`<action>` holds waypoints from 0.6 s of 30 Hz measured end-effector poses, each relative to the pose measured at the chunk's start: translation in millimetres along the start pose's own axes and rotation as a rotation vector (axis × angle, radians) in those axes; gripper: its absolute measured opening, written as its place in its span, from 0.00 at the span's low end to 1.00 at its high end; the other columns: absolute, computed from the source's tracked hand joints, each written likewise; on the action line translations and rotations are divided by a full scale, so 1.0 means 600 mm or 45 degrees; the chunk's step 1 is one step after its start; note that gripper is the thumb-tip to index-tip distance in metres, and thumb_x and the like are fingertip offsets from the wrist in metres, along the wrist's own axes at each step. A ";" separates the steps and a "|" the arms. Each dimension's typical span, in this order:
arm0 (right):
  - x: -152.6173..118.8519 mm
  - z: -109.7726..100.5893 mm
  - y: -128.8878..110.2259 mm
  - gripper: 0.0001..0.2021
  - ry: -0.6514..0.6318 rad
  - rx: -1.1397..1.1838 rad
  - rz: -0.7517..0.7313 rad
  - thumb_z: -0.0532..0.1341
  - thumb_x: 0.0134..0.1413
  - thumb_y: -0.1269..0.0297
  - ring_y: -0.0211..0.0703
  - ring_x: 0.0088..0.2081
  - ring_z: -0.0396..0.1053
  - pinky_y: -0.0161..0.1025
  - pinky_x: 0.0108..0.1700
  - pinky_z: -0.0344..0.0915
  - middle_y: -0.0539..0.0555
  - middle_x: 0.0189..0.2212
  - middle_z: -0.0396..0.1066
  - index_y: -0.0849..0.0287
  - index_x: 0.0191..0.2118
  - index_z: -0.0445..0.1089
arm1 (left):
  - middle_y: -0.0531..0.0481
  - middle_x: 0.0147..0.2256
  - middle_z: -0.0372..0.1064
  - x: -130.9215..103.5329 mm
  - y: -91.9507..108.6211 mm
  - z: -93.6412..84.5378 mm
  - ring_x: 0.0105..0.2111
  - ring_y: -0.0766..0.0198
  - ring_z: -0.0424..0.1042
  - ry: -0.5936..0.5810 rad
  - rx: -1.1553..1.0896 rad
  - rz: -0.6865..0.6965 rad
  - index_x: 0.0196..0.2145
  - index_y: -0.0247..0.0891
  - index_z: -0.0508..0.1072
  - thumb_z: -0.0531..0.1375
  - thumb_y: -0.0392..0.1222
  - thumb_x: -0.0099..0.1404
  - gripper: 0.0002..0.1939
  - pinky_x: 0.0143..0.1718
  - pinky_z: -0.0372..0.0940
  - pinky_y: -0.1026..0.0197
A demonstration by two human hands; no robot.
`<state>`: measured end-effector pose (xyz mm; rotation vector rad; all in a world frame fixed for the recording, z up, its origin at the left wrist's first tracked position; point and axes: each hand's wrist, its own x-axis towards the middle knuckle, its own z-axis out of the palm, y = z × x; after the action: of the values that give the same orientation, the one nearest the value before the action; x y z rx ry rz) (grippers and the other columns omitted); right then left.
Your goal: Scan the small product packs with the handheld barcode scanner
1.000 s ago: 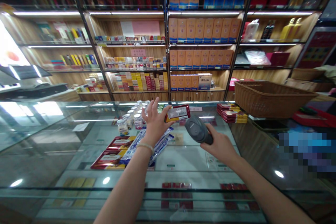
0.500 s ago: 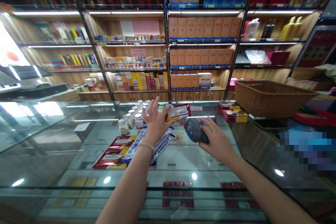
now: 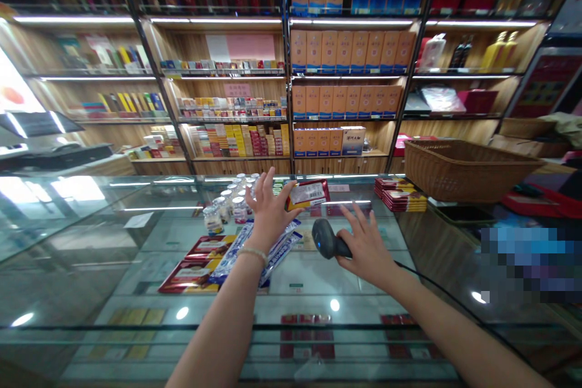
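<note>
My left hand [image 3: 270, 203] pinches a red-and-yellow chocolate bar [image 3: 309, 194] between thumb and fingers, its label with a barcode turned toward me. To the right, my right hand [image 3: 364, 245] has its thumb on the handle of a dark grey barcode scanner [image 3: 324, 239], with several fingers raised and spread. The scanner's head points left and shows a small blue light. Under my left wrist lie blue-and-white packets [image 3: 284, 251], partly hidden by the arm. Beside them, more red-and-yellow chocolate bars [image 3: 193, 273] rest on the glass counter [image 3: 318, 267].
Small white-capped jars [image 3: 212, 219] stand in a group behind my left hand. At the back right are a stack of chocolate bars [image 3: 402, 195] and a wicker basket [image 3: 468, 167]. A black cord [image 3: 436, 288] runs right from the scanner. Stocked shelves line the wall behind.
The scanner has moved slightly left and down and turned, its head now farther left. My right hand's fingers have lifted and spread. The left hand and chocolate bar are nearly still.
</note>
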<state>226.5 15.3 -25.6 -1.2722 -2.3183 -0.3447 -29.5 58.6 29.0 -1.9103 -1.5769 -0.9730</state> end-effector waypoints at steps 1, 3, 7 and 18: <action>0.000 0.001 0.000 0.13 -0.016 0.012 -0.001 0.69 0.53 0.59 0.71 0.76 0.38 0.78 0.70 0.39 0.67 0.74 0.50 0.58 0.44 0.76 | 0.37 0.75 0.45 0.000 0.000 0.001 0.73 0.35 0.46 0.002 0.003 0.002 0.59 0.52 0.75 0.73 0.55 0.57 0.34 0.70 0.32 0.26; -0.001 0.003 0.000 0.15 -0.065 0.049 0.005 0.69 0.55 0.55 0.69 0.76 0.39 0.78 0.71 0.38 0.66 0.74 0.51 0.57 0.45 0.76 | 0.38 0.75 0.45 0.000 0.000 0.002 0.73 0.35 0.46 0.005 0.010 0.003 0.59 0.52 0.75 0.74 0.55 0.56 0.34 0.70 0.32 0.26; -0.001 -0.004 0.009 0.23 -0.194 0.127 0.018 0.69 0.55 0.46 0.69 0.77 0.36 0.79 0.70 0.35 0.66 0.75 0.48 0.56 0.50 0.76 | 0.37 0.75 0.46 0.000 0.001 0.002 0.73 0.35 0.45 -0.008 0.005 0.001 0.59 0.52 0.75 0.74 0.55 0.56 0.34 0.70 0.32 0.26; 0.108 -0.043 0.083 0.37 0.045 -0.026 0.213 0.64 0.59 0.43 0.68 0.76 0.38 0.73 0.70 0.43 0.60 0.76 0.47 0.46 0.71 0.60 | 0.38 0.75 0.46 0.003 0.008 -0.008 0.74 0.35 0.46 -0.030 -0.016 -0.005 0.59 0.53 0.75 0.75 0.54 0.54 0.35 0.70 0.34 0.25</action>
<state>245.8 77.9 29.7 -1.4464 -2.1662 -0.3319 -25.7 55.3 33.6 -1.9346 -1.5923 -0.9674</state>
